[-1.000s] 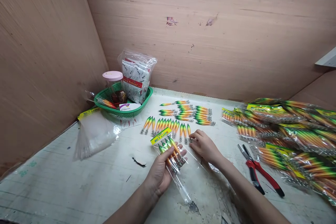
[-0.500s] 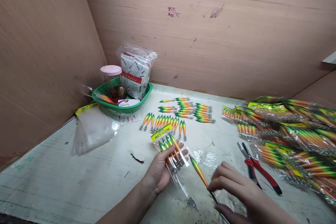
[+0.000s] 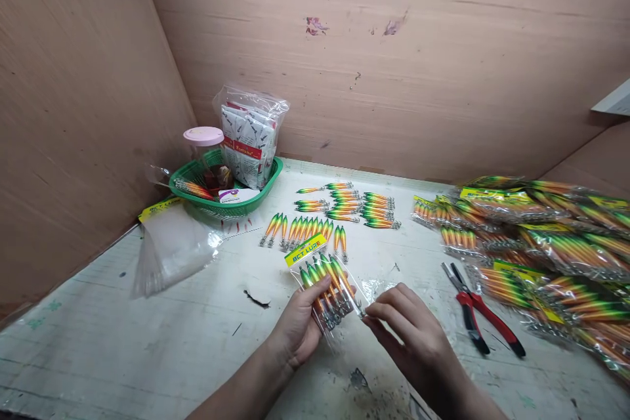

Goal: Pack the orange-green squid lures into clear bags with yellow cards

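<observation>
Clasps one packet (image 3: 306, 252) in left grip (image 3: 298, 325), pinches one lure (image 3: 340, 273) in right grip (image 3: 417, 328); from packet, one basket (image 3: 241, 209) at 10 o'clock, one pair of pliers (image 3: 492, 318) at 3.

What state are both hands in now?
Left hand: closed, holding the BCT LURE packet.
Right hand: closed, pinching a lure by its hook end.

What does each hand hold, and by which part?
Left hand: the bag, around its middle. Right hand: a lure, by its hook end.
</observation>
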Demonstrator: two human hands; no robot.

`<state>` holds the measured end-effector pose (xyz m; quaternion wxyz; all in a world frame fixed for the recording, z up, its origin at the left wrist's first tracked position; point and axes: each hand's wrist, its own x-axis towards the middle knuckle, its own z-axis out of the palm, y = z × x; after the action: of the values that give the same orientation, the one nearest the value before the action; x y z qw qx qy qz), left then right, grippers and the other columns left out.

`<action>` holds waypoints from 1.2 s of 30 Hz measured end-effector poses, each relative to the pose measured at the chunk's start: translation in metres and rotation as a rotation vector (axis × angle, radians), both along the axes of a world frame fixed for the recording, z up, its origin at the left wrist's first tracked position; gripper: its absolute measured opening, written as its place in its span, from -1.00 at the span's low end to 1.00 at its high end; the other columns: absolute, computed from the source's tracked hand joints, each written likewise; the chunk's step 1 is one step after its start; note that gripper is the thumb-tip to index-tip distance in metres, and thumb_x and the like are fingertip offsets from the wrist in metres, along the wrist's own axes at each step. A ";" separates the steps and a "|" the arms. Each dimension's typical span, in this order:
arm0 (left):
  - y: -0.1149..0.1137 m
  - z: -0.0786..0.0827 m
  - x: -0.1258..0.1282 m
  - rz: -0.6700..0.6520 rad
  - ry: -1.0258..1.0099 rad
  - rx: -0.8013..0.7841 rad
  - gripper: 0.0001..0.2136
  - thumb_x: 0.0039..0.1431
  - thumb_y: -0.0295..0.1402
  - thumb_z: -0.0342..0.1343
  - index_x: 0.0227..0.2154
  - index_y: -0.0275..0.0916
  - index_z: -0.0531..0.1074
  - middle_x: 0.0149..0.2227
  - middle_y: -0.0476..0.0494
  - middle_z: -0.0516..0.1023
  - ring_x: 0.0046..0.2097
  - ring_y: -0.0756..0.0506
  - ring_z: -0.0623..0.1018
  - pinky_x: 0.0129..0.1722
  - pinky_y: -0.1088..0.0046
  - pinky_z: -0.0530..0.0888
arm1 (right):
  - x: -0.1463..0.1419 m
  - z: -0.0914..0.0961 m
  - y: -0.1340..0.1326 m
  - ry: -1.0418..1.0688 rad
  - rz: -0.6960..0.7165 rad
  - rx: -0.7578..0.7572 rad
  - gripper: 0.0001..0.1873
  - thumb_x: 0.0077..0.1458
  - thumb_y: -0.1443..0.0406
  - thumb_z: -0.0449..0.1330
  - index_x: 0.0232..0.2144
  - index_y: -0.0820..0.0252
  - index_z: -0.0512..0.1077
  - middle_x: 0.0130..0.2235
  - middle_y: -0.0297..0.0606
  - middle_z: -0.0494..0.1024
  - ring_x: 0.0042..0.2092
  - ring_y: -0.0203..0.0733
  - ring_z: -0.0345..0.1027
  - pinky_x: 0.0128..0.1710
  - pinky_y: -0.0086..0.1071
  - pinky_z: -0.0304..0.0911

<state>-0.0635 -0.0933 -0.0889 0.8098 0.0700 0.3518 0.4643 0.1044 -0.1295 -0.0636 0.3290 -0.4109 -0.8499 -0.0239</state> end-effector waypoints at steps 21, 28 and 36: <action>-0.068 -0.028 -0.025 -0.253 0.402 0.181 0.16 -0.21 -0.42 0.36 0.23 -0.01 -0.48 -0.02 -0.28 0.41 -0.41 -0.05 0.56 -0.28 0.30 0.46 | -0.007 -0.044 -0.038 0.102 -0.040 -0.258 -0.83 0.17 0.39 0.03 -0.47 0.19 0.31 -0.46 -0.30 0.31 -0.42 -0.29 0.21 -0.45 -0.44 0.15; -0.070 -0.021 -0.023 -0.236 0.371 0.161 0.06 -0.08 -0.39 0.28 0.25 -0.05 -0.47 0.03 -0.25 0.40 -0.20 -0.07 0.52 -0.26 0.44 0.41 | -0.034 -0.041 -0.046 0.184 0.176 -0.657 -0.90 0.10 0.41 0.12 -0.34 0.15 0.41 -0.31 -0.24 0.45 -0.25 -0.22 0.34 -0.29 -0.39 0.30; -0.063 -0.014 -0.014 -0.238 0.465 0.125 -0.03 -0.01 -0.55 0.12 0.25 -0.02 -0.49 0.03 -0.18 0.43 -0.28 0.02 0.52 -0.31 0.53 0.40 | -0.038 -0.057 -0.033 0.104 0.136 -0.649 -0.84 -0.03 0.52 0.10 -0.49 0.19 0.30 -0.37 -0.27 0.37 -0.31 -0.21 0.27 -0.35 -0.38 0.27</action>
<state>-0.0774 -0.1559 -0.1027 0.7503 0.2657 0.4881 0.3581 0.0661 -0.1626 -0.1207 0.2249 -0.4373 -0.8206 0.2911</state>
